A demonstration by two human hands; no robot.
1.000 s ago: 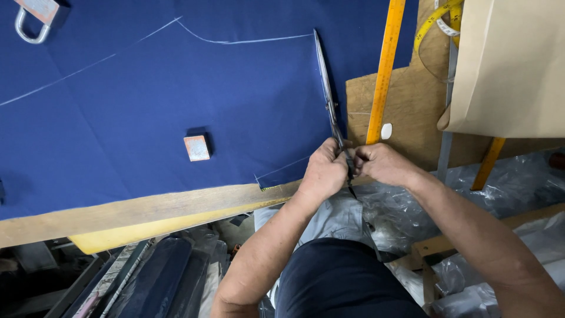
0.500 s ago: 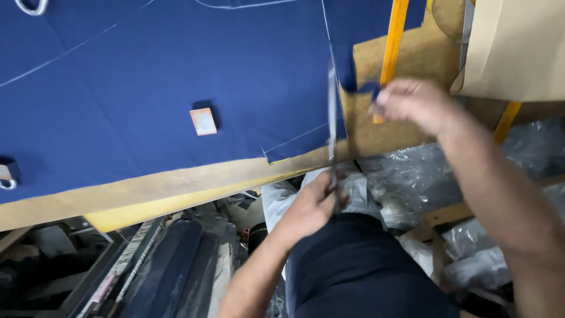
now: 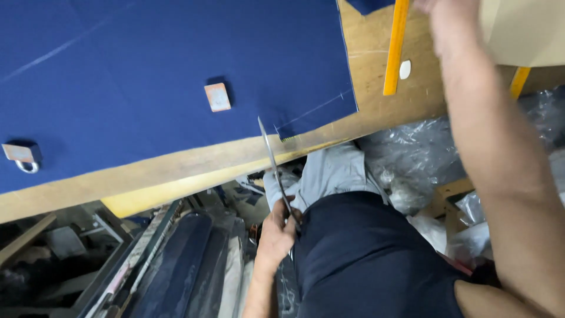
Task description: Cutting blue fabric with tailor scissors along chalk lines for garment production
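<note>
My left hand (image 3: 275,231) is down in front of my body, below the table edge, gripping the handles of long tailor's scissors (image 3: 272,162). The blades point up, and the tip reaches the near edge of a dark blue cloth (image 3: 176,59) marked with chalk lines. My right hand (image 3: 444,10) is raised at the top edge, right of a yellow ruler (image 3: 395,53); its fingers are cut off from view. A scrap of blue cloth (image 3: 368,5) shows just left of the ruler.
A small square weight (image 3: 217,97) and a metal weight with a ring (image 3: 20,156) rest on the cloth. White chalk (image 3: 405,69) lies on the wooden table (image 3: 376,112). Tan pattern paper (image 3: 524,35) sits top right. Plastic bags (image 3: 412,159) and fabric rolls (image 3: 176,259) lie below.
Both hands were together on the scissors at the cloth's right edge. My left hand then dropped with the scissors towards my body, while my right hand lifted a cut strip away upward.
</note>
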